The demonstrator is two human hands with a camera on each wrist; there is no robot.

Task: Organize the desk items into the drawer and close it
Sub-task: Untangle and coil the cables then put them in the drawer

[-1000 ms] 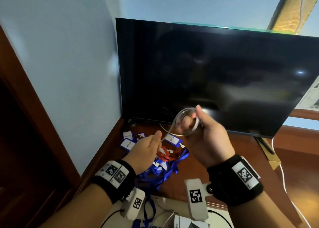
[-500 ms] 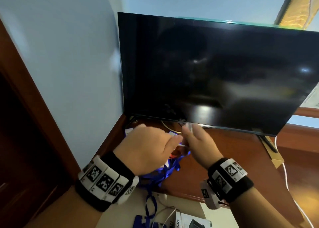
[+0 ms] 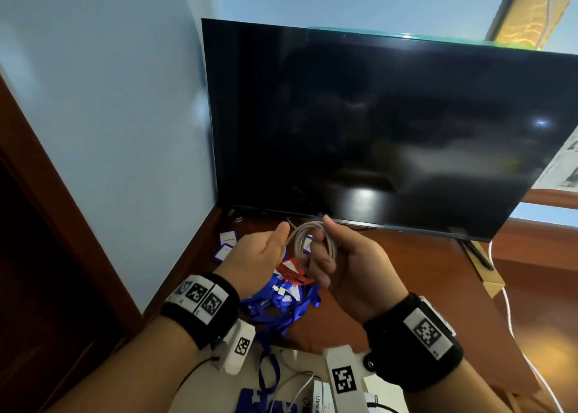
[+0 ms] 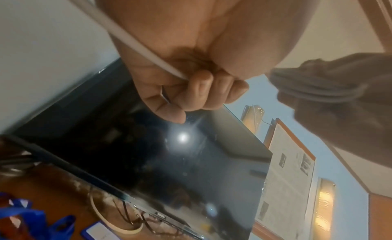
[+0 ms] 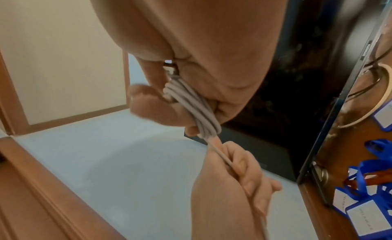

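A white cable (image 3: 308, 236) is wound in several loops around the fingers of my right hand (image 3: 337, 262), held above the wooden desk (image 3: 406, 287) in front of the TV. The right wrist view shows the coil (image 5: 191, 106) bunched across that hand's fingers. My left hand (image 3: 262, 253) grips the cable's free strand (image 4: 135, 44) in its curled fingers, just left of the coil. Blue lanyards with white badge holders (image 3: 281, 303) and a red lanyard (image 3: 292, 268) lie heaped on the desk beneath both hands. The open drawer (image 3: 291, 387) below holds cables, a blue lanyard and small boxes.
A large dark TV (image 3: 375, 125) stands at the back of the desk, close to the hands. A roll of tape (image 4: 114, 223) and dark cables lie under its lower edge. A pale blue wall (image 3: 109, 131) is on the left and a white cord (image 3: 506, 312) runs down the desk's right side.
Both hands dipped low toward the desk half a second ago and have risen again. The coil around my right fingers is thicker than a second ago, and my left hand still holds the strand.
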